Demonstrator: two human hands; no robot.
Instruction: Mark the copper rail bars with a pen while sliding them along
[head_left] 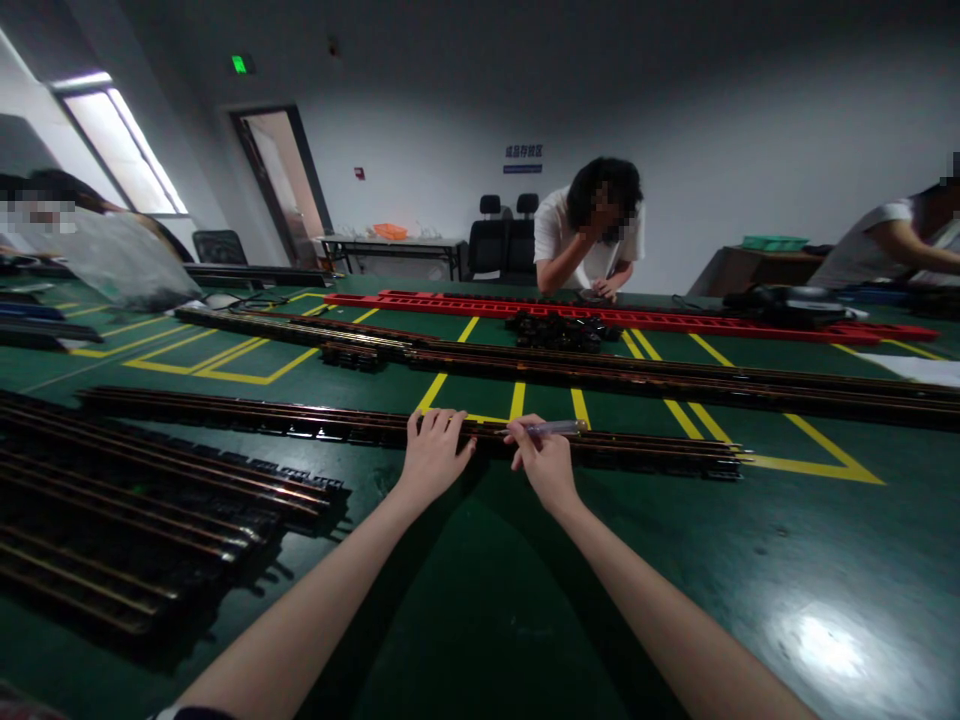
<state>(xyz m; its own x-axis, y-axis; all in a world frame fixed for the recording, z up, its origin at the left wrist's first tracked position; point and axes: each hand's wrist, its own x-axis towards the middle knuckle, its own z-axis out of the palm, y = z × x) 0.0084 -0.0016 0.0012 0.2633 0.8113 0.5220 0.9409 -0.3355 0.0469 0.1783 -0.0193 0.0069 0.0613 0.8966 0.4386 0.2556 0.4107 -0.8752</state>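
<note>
Green table [480,600] with yellow lines [810,440] taped on it, and there's only the head view to go on here. A long dark rail [300,420] with coppery strips lies across the table right in front of the person, and both hands are on it roughly mid-length. The left hand [433,452] lies flat on top, fingers close together and draped over the far edge, looks like it's pinning the rail down. The right hand [544,462] is just beside it, pinching a pen [551,428] between thumb and fingertips. The pen lies almost sideways along the rail with its far end pointing right. How far along is it? Honestly hard to call: the hands sit about halfway down this rail, and I can't make out any marks on it either side. A stack [150,520] of similar rails sits at the near left, and longer rails [675,380] run across further back. Which of those are finished and which are waiting, I can't tell. Beyond them there's a red strip [600,312] and a heap of black parts [559,330], with another person [592,235] bent over the far edge of the table.
</note>
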